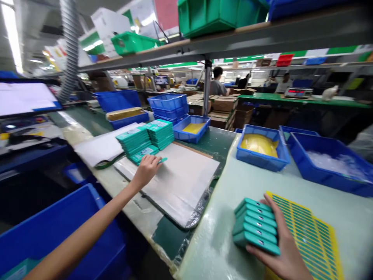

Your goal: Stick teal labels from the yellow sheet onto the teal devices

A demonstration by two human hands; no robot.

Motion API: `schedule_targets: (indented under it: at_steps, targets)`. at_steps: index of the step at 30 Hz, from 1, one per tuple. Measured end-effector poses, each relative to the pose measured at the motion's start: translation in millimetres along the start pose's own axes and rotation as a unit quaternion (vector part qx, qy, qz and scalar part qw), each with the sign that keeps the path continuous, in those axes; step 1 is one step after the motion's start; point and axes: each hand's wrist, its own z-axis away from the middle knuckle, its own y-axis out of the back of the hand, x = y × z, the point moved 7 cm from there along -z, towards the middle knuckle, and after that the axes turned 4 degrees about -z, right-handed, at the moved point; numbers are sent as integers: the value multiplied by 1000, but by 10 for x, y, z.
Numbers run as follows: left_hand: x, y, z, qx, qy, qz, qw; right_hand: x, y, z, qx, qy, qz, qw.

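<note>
My left hand (148,169) is closed around one thin teal piece (162,160), just in front of the stacked teal pieces (133,140) on the white-covered mat (186,179). On the pale green surface at the right, my right hand (281,237) grips a row of several teal pieces (258,225) from its right side, thumb at the near end and fingers at the far end. A yellow slotted tray (311,233) lies beside and partly under my right hand.
Behind the mat are a blue tray with yellow contents (190,138) and stacked blue trays (168,103). Blue bins (262,161) line the right back. A large blue bin (96,217) stands at lower left. A shelf (186,46) crosses above; people (218,83) are far behind.
</note>
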Motion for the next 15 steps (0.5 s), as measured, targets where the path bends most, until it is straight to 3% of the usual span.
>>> schedule_targets:
  at_steps: [3, 5, 8, 10, 12, 15]
  targets:
    - [818, -171, -69, 20, -60, 123, 990, -55, 0, -57, -23, -21, -43, 999]
    - [1448, -370, -95, 1, -91, 220, 971, -98, -6, -97, -37, -26, -63, 997]
    - [2369, -799, -60, -83, -125, 362, 920, -141, 13, -142, -8, -21, -72, 997]
    - [2862, -1147, 47, -165, -122, 450, 869, -150, 26, -160, 27, -20, -67, 997]
    - [3194, -1489, 219, -236, -79, 531, 810, -130, -10, -177, 35, -39, -99, 994]
    - [3414, -1887, 505, -288, 37, 626, 724, -109, -111, -211, 21, -67, -171, 983]
